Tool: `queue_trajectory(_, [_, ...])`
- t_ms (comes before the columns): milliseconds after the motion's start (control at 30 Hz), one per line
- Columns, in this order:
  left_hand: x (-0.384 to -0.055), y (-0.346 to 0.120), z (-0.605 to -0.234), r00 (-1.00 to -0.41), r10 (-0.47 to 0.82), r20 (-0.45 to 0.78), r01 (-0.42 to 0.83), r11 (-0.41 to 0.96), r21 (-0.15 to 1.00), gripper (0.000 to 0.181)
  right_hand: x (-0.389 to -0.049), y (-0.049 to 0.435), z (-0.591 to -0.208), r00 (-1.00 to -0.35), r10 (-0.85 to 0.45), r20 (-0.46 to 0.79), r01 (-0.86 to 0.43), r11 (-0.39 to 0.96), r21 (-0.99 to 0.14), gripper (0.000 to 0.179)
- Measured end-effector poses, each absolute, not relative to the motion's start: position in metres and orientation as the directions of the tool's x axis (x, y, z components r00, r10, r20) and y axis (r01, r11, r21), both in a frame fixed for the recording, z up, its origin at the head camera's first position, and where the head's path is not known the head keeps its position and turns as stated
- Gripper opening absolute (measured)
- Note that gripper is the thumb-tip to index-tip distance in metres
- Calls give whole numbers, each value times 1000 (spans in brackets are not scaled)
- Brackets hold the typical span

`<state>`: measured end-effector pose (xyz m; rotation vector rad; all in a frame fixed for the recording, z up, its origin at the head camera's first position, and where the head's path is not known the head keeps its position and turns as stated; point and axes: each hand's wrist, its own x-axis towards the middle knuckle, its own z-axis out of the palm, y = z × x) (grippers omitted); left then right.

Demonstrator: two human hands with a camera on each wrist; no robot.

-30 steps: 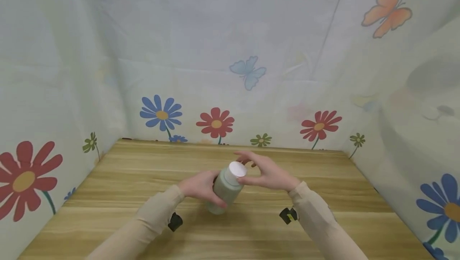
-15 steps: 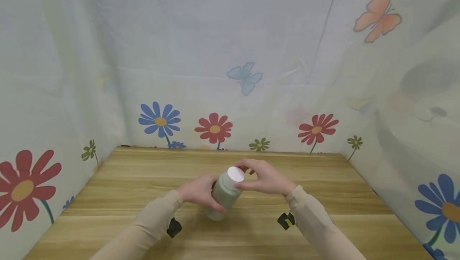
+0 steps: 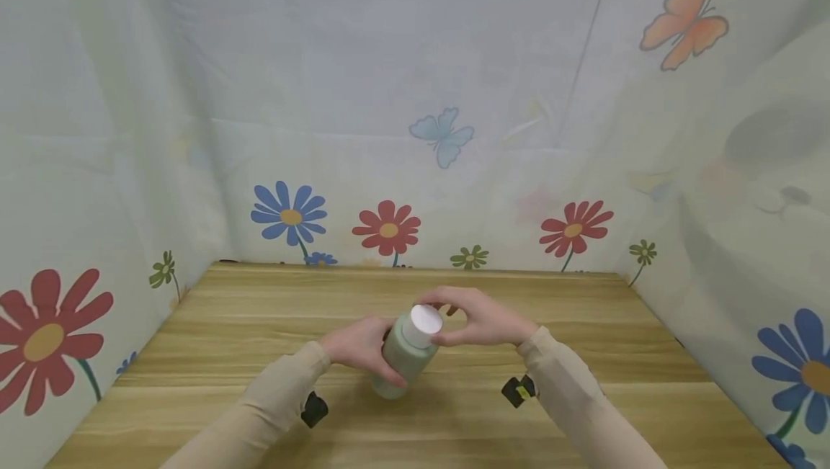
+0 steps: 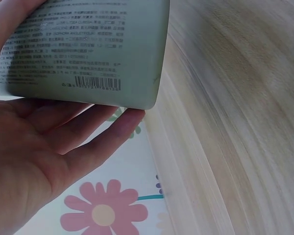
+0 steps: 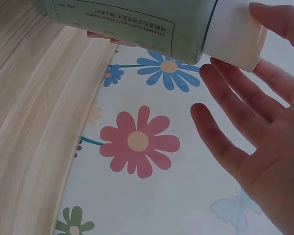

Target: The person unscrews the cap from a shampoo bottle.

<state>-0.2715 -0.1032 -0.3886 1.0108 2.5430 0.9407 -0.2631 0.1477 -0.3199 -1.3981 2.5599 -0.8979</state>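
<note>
A pale green shampoo bottle with a white cap is tilted over the table, its cap up and toward the right. My left hand grips the bottle's body, thumb across the near side. Small print and a barcode show on the bottle's back in the left wrist view. The right hand pinches the cap between thumb and fingers. In the right wrist view, the thumb lies on one side of the cap and fingertips reach its other side, while one finger stands away from it.
The wood-grain table is enclosed by a pale curtain printed with flowers and butterflies. Small black devices sit at both wrists, below the beige sleeves.
The right hand's fingers, raised off the cap a second ago, have come in closer around it. The left hand keeps its grip on the bottle, and the head view has shifted slightly.
</note>
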Motion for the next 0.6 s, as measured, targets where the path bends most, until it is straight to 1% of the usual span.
queue_trajectory(133, [-272, -104, -388, -731, 683, -10, 499, 545, 674, 66, -263, 148, -319, -595, -786, 170, -713, 419, -562, 54])
queue_trajectory(300, [-272, -105, -386, -739, 673, -24, 464, 535, 707, 67, -260, 143, -317, -654, -735, 180, -666, 447, -597, 55])
queue_trajectory(400, [-272, -105, -385, -743, 669, -15, 471, 538, 699, 67, -257, 137, -319, -672, -704, 229, -686, 473, -553, 50])
queue_trajectory(500, [-271, -105, -385, -740, 673, -11, 482, 541, 689, 67, -254, 132, -323, -664, -691, 287, -722, 491, -488, 45])
queue_trajectory(600, [-270, -105, -386, -732, 681, -16, 488, 539, 686, 67, -251, 129, -326, -653, -687, 318, -740, 489, -463, 41])
